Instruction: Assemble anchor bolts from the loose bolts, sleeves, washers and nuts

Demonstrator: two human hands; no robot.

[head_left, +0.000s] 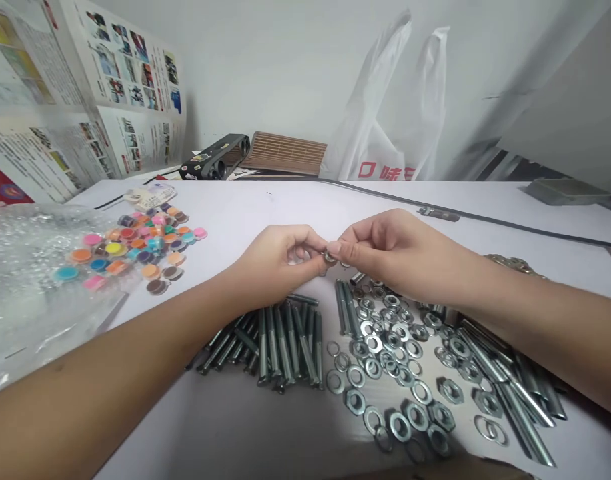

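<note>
My left hand (285,257) and my right hand (385,250) meet above the middle of the table, fingertips pinched together. Between them is a small shiny metal piece (329,257), mostly hidden by the fingers; it looks like a nut or washer. Below my left hand lies a pile of long dark metal bolts (290,343). Loose hex nuts (415,415) and flat washers (373,344) spread out under my right hand, with thinner rings (334,381) among them. Beneath my right forearm lie shiny metal tubes (523,413), partly covered by it.
Colourful small pots (145,250) lie by a clear plastic bag (30,267) at left. A printed sheet (130,87) stands behind them. At the back are a black case (218,157), a slatted brown mat (285,153), a white carrier bag (380,127) and a black cable (485,212).
</note>
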